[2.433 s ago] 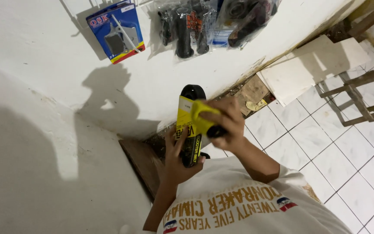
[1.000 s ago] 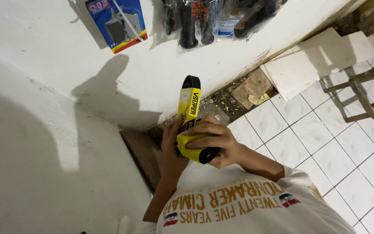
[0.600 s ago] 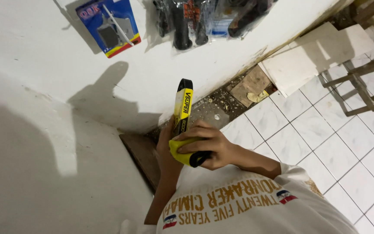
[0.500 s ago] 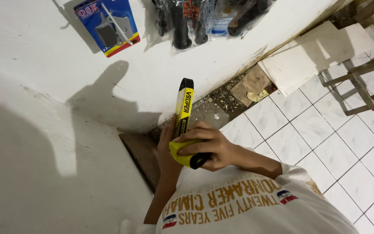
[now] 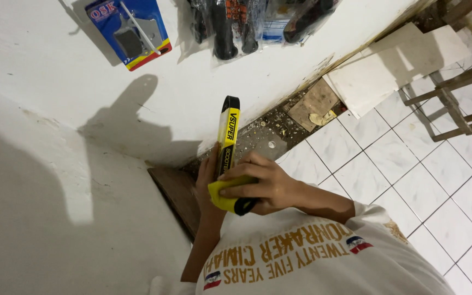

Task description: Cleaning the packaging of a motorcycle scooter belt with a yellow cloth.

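Observation:
I hold a black rubber belt in a yellow cardboard sleeve (image 5: 228,131) upright in front of my chest. My left hand (image 5: 207,177) grips it from behind, low on the sleeve. My right hand (image 5: 260,183) wraps over the lower end, where the yellow sleeve bulges and the black loop of the belt shows under my fingers. The belt's top loop points towards the white wall (image 5: 55,82).
A blue blister pack (image 5: 128,31) and several black parts in clear bags (image 5: 247,22) hang on the wall. Below lie a dark wooden board (image 5: 177,191), rubble, a cardboard scrap (image 5: 315,101), a loose white tile (image 5: 394,65) and a wooden stool frame (image 5: 454,98) on the white tiled floor.
The belt has turned upright and sunk lower towards my chest. My right hand has slid from the sleeve's middle down over its lower end.

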